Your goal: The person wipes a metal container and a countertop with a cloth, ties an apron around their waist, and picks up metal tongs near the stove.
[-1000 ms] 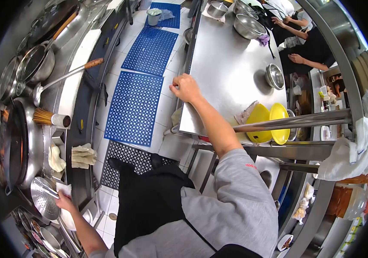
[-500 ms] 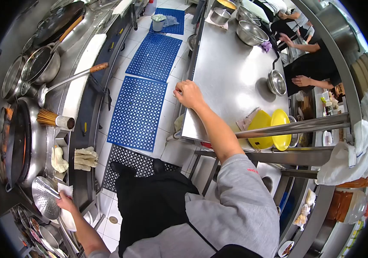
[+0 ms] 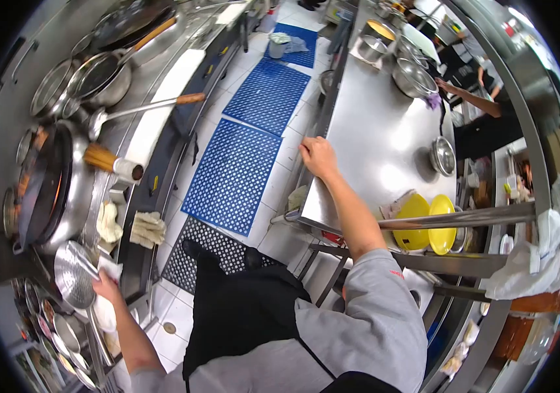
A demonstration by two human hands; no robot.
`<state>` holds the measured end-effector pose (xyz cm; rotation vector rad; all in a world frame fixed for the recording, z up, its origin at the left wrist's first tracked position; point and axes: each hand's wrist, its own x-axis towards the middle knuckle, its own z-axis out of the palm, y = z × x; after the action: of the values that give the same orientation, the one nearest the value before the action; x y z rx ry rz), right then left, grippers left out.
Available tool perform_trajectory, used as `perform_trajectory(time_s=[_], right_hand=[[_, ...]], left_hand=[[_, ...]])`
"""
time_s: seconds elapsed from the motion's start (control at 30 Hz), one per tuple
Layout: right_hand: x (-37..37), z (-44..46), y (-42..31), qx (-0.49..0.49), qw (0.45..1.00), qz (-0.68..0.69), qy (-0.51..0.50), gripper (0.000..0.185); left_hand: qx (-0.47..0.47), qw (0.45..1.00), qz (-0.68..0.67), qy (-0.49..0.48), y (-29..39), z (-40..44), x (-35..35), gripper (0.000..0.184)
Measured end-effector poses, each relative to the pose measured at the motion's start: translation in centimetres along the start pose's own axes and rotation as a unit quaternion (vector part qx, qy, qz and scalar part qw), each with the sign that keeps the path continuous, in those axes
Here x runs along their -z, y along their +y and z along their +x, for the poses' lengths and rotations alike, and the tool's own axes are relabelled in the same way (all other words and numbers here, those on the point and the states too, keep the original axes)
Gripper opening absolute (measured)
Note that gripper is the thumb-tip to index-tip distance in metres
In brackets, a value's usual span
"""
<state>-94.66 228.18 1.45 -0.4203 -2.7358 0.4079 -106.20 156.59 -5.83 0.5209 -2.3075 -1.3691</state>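
Observation:
On the left, my left hand (image 3: 105, 286) is closed near a perforated metal skimmer (image 3: 75, 278), with its fingers around the short metal handle. A white cloth (image 3: 111, 267) shows beside those fingers. The skimmer's round bowl hangs beside the stove front, under the wok (image 3: 47, 190). My right hand (image 3: 319, 157) rests with curled fingers over the near-left edge of the steel table (image 3: 365, 144). What lies under its fingers, apart from the edge, is hidden.
Along the stove lie a ladle (image 3: 142, 110), a bamboo brush (image 3: 106, 160) and folded cloths (image 3: 148, 229). Yellow bowls (image 3: 442, 226) and metal bowls (image 3: 442, 157) sit on the table. Blue mats (image 3: 233, 173) cover the aisle floor. A co-worker's arm (image 3: 473, 98) reaches in from beyond the table.
The whole view has shifted, so most things appear further right. My left hand still holds the skimmer, and my right hand stays at the table edge. The co-worker's arm has moved toward the bowls.

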Motion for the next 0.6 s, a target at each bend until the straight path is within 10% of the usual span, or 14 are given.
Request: perform_trajectory(time_s=[0.6], right_hand=[[0.0, -0.1, -0.6, -0.019, 1.000, -0.009, 0.001, 0.013]], left_hand=[[-0.001, 1.000, 0.009, 0.009, 2.5, -1.2, -0.4, 0.039]])
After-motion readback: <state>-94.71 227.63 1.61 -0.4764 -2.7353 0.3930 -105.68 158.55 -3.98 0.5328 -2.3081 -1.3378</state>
